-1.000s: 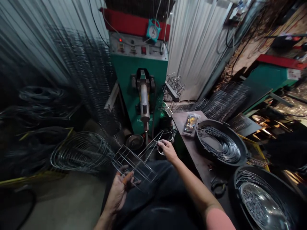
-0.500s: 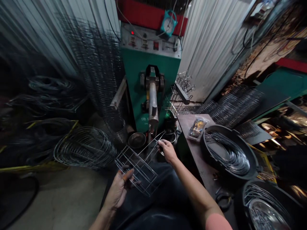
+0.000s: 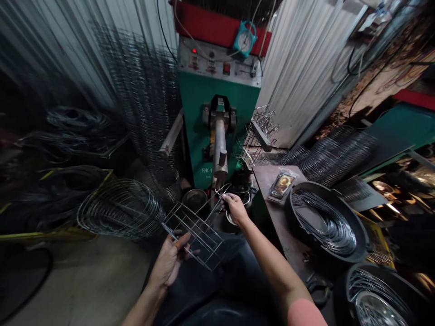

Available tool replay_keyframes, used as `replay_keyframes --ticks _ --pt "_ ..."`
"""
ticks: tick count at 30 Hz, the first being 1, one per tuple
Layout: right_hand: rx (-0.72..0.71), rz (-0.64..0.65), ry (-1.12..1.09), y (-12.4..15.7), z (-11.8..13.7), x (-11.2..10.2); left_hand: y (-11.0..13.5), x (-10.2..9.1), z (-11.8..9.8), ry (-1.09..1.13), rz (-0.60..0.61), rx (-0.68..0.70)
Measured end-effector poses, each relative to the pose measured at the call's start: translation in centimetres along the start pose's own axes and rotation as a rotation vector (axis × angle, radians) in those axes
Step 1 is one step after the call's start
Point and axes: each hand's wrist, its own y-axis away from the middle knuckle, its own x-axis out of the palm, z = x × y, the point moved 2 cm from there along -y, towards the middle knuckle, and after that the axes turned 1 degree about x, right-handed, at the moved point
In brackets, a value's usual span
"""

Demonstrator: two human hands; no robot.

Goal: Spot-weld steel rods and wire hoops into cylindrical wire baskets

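Note:
A wire rack [image 3: 195, 231] made of crossed metal rods lies tilted over my lap. My left hand [image 3: 170, 258] is closed around its near left edge, the thumb on top. At the rack's far right end, my right hand [image 3: 234, 208] pinches thin wire, with a small curved piece [image 3: 223, 187] showing above the fingers. I cannot tell whether that curved piece is joined to the rack. Right above it is the lower tip of the metal arm [image 3: 220, 149] on a green machine [image 3: 193, 90], which looks like a spot welder.
To the right, a table [image 3: 272, 217] bears a plastic-wrapped packet [image 3: 281, 184] and a black round tray [image 3: 362, 226] of bent wires. Another wire-filled tray [image 3: 343, 294] stands nearer. Wire rings [image 3: 118, 208] are stacked at left. Metal bars [image 3: 171, 133] jut out beside the machine.
The rack's far end has shifted slightly toward the machine's tip, and a curved wire now shows above my right fingers. Both hands keep their grip. The view has shifted a little.

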Motion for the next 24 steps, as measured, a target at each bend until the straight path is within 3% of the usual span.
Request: replay_keyframes --ticks 10,18,21,24 --pt "0.022 -0.011 0.093 0.1 0.7 -0.4 0.7 1.2 -0.6 0.010 -0.039 0.067" --pt "0.025 0.363 0.507 8.8 -1.6 -3.0 0.5 1.1 0.0 0.050 -0.087 0.116" --pt "-0.069 0.304 0.551 10.1 -2.3 -3.0 0.4 1.1 0.1 0.063 -0.078 0.100" --pt "-0.105 0.225 0.528 9.5 -2.6 -2.5 0.2 1.1 0.2 0.082 -0.088 0.098"
